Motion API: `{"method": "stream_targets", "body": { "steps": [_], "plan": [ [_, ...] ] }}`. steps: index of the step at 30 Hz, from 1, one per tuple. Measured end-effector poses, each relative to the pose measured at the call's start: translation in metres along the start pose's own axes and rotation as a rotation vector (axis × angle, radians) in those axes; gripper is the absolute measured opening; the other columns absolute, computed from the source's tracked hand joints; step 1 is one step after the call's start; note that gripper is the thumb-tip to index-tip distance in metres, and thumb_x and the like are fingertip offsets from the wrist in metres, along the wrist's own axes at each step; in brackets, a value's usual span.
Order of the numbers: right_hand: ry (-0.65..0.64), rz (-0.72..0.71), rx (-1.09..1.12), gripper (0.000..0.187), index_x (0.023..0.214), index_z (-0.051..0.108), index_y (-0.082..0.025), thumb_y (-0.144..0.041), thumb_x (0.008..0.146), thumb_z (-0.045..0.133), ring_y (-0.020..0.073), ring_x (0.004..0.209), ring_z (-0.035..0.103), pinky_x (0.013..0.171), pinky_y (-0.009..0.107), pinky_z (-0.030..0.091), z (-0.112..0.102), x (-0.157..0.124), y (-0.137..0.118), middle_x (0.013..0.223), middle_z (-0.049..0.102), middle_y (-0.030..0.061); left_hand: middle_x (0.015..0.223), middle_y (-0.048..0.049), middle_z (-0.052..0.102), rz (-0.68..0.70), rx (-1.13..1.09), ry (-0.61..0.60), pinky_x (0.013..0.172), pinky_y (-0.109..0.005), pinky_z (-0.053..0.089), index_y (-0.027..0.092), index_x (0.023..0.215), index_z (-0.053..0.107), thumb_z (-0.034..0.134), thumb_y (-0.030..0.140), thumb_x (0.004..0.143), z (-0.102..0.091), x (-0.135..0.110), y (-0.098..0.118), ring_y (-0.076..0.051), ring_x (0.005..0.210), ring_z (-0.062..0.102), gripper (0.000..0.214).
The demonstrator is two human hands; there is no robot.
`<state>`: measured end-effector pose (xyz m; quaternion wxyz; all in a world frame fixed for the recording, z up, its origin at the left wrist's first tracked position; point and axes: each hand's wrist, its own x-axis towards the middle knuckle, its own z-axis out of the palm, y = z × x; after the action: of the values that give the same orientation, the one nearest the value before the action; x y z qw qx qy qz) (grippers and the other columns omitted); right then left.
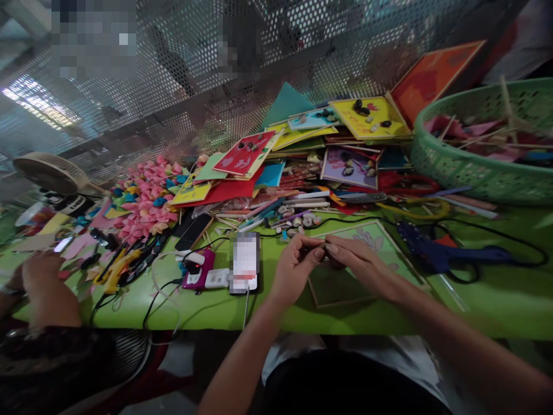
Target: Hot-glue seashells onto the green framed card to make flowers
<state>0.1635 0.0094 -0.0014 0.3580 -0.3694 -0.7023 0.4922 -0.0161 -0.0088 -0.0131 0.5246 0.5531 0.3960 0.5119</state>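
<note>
My left hand and my right hand meet with their fingertips closed together over a light green framed card. A small dark bit shows between the fingers, too small and covered to name. Pale stick edging runs round the card, and pinkish-grey shapes are on its face; my hands hide part of it. To the right of my right hand lies a blue hot glue gun with a black cable. A phone lies to the left of my left hand. Pebbles are scattered just behind my hands.
A purple power socket with plugs and cables is left of the phone. Behind are stacked colourful cards, pink paper flowers and a green basket. At far left are a co-worker's hand, a yellow glue gun and a fan.
</note>
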Motion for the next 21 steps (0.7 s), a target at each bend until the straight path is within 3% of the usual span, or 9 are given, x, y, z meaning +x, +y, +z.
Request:
{"method": "stream_targets", "body": {
  "steps": [5,21],
  "plan": [
    [-0.036,-0.012,0.008,0.034,0.075,0.049,-0.023,-0.045,0.1,0.045,0.0179,0.072,0.049,0.068,0.032,0.037,-0.0024,0.0014,-0.0009,0.077,0.055,0.0004,0.095,-0.0034,0.067,0.041,0.074,-0.015,0.08,-0.028,0.049,0.02,0.102,0.067,0.072,0.044,0.093,-0.0003,-0.0013,-0.0001,-0.016,0.087,0.062,0.026],
    [-0.041,0.0,0.066,0.035,0.078,0.051,-0.023,-0.048,0.102,0.045,0.0175,0.073,0.046,0.069,0.033,0.038,-0.0015,-0.0005,0.0003,0.079,0.054,-0.0001,0.094,-0.0027,0.066,0.0,-0.012,-0.017,0.079,-0.027,0.049,0.02,0.102,0.067,0.073,0.043,0.093,-0.0013,-0.0005,0.0006,-0.014,0.085,0.06,0.026]
  ]
}}
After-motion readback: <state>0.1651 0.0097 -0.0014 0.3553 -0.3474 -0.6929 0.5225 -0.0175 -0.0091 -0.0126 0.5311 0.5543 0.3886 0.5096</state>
